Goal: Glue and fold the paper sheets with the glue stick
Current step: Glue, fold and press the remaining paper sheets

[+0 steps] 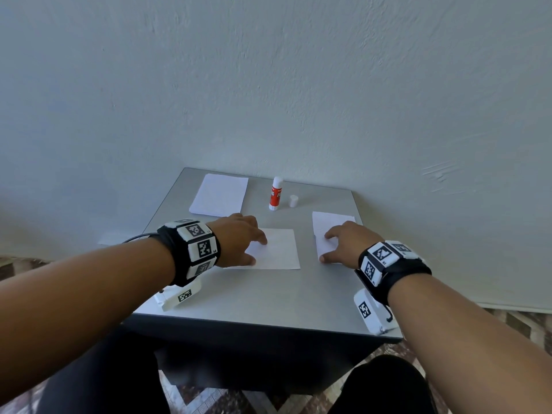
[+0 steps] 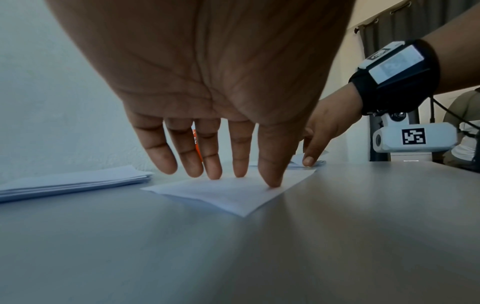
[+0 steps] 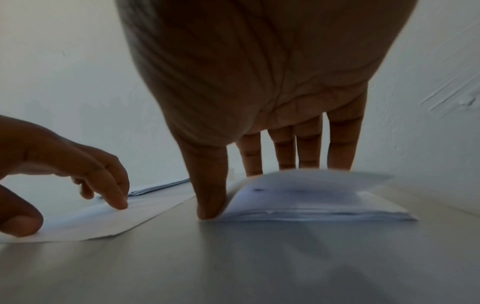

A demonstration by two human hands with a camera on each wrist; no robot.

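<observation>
Both forearms are left bare. A black band [image 1: 191,252] set with white blocks printed with black square codes is strapped round the left wrist; a like band [image 1: 391,264] is worn on the right. A white camera housing [image 1: 369,315] bearing one code is hung beneath each wrist. Dark trousers [image 1: 98,380] are worn.

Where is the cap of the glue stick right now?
In the head view the cap stands on the table toward the far edge, just right of the upright glue stick, untouched by either hand.
</observation>
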